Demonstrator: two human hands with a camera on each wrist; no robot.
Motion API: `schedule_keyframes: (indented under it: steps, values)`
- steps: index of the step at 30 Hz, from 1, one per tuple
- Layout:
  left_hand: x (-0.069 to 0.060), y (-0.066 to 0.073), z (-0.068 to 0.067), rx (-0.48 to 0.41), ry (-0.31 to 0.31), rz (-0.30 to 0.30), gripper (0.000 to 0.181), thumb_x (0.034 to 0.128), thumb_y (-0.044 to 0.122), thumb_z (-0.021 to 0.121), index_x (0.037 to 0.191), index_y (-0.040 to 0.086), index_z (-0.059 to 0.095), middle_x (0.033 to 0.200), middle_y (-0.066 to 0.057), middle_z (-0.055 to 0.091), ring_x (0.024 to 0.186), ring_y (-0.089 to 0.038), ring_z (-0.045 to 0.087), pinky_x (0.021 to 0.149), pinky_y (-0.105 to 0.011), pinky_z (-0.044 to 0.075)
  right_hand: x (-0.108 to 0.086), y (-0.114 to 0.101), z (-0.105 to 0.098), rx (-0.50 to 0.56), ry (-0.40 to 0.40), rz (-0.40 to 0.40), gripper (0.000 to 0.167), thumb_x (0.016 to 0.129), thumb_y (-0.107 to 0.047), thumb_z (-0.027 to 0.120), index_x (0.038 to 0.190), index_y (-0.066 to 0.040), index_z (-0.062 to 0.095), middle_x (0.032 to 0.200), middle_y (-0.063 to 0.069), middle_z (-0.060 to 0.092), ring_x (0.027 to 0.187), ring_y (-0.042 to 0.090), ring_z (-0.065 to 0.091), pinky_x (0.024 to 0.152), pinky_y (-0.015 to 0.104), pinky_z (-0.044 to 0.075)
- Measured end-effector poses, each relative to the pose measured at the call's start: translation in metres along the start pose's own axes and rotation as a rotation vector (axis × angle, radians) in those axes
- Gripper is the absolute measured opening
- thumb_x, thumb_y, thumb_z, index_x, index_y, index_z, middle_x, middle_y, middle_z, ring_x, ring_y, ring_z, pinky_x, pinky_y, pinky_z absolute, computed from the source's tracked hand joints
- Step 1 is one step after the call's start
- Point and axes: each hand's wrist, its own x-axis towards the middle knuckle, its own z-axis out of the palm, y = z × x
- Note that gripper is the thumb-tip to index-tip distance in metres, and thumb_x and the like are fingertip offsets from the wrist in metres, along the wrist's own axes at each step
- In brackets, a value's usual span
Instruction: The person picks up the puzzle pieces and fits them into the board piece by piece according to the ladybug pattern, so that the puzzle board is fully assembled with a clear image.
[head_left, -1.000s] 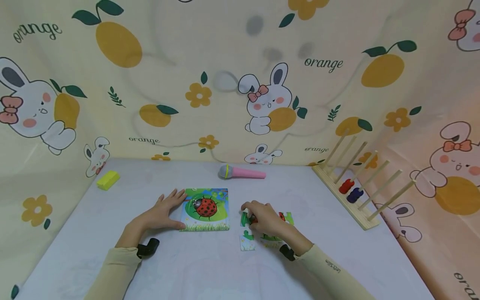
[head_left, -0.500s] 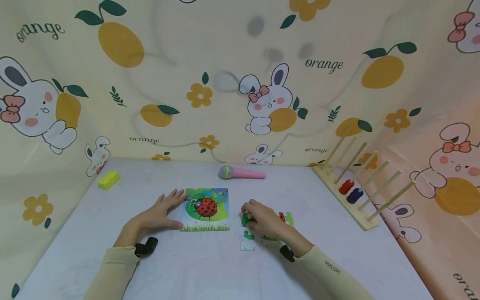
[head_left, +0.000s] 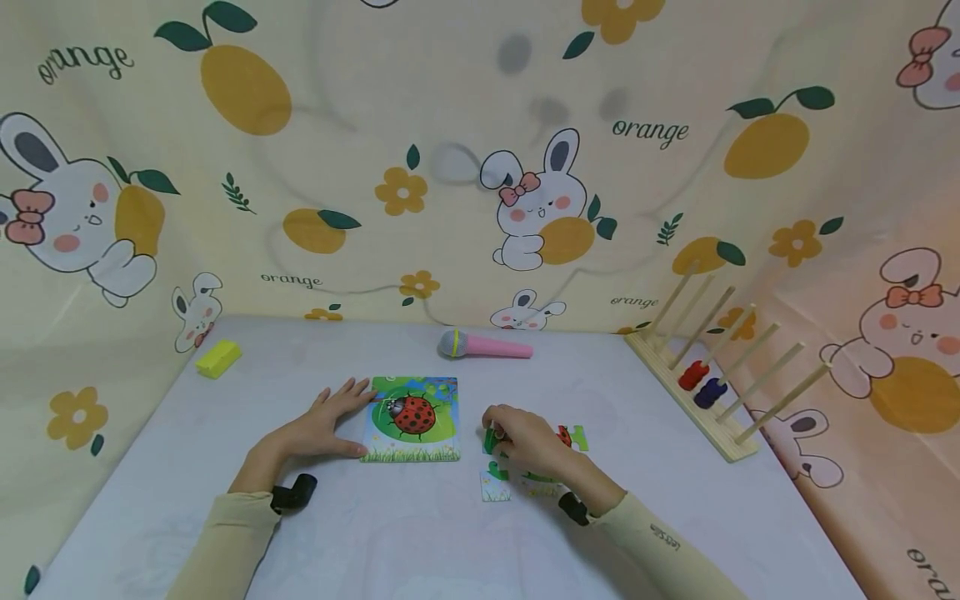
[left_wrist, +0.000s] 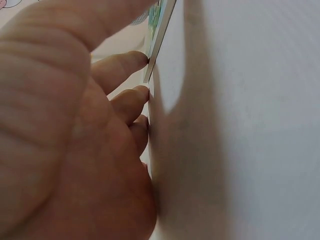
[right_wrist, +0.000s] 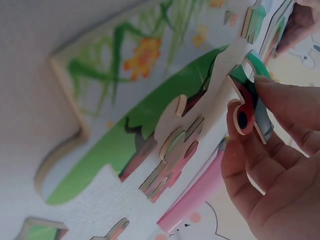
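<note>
My left hand lies at the left edge of a square ladybug picture board, thumb and fingers spread. In the left wrist view, fingertips touch the board's edge. My right hand pinches a wooden jigsaw puzzle piece between thumb and fingers; the piece is green, red and grey with a black spot, and stands tilted. Around that hand lie loose puzzle pieces: a grassy one in front, a red and green one to the right, and a larger flowered one, partly hidden in the head view.
A pink toy microphone lies behind the board. At the far left is a yellow block. A wooden peg rack with red beads and blue beads stands at the right. A printed cloth hangs behind the table.
The right fingers have shifted slightly on the puzzle piece, and its red part has gone out of sight in the head view. The left hand stays by the board.
</note>
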Motion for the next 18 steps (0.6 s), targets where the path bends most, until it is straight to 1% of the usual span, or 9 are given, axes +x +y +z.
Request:
schedule_keyframes:
  steps: [5,10,14,18]
  values:
    - [0.000,0.000,0.000,0.010,-0.004,0.000,0.100,0.0778,0.047,0.082,0.155,0.008,0.034,0.165,-0.018,0.013,0.151,-0.041,-0.002,0.116,-0.063,-0.007,0.001,0.002,0.000,0.009,-0.038,0.019,0.031,0.087,0.006,0.072,0.112,-0.009,0.061,0.093,0.001,0.062,0.083,0.016,0.058,0.073,0.034,0.051]
    - [0.001,0.000,0.000,0.009,-0.007,0.005,0.099,0.0782,0.048,0.081,0.155,0.007,0.034,0.165,-0.019,0.013,0.151,-0.042,-0.002,0.116,-0.063,-0.007,0.008,0.002,-0.003,0.033,-0.047,-0.021,0.029,0.088,0.008,0.069,0.111,-0.008,0.060,0.092,0.002,0.064,0.082,0.016,0.060,0.072,0.033,0.051]
    - [0.000,0.000,0.000,0.008,-0.008,0.004,0.099,0.0782,0.048,0.081,0.155,0.007,0.034,0.165,-0.020,0.012,0.151,-0.042,-0.002,0.116,-0.063,-0.007,0.025,-0.004,-0.006,0.051,-0.028,-0.075,0.031,0.087,0.011,0.067,0.111,-0.007,0.059,0.091,0.003,0.065,0.081,0.017,0.061,0.072,0.032,0.052]
    - [0.001,0.001,-0.001,0.006,-0.008,0.004,0.099,0.0778,0.048,0.081,0.155,0.007,0.035,0.165,-0.020,0.013,0.151,-0.042,-0.002,0.116,-0.063,-0.007,0.051,-0.015,-0.004,0.057,-0.036,-0.114,0.032,0.086,0.010,0.069,0.112,-0.007,0.060,0.091,0.003,0.065,0.082,0.016,0.061,0.074,0.032,0.051]
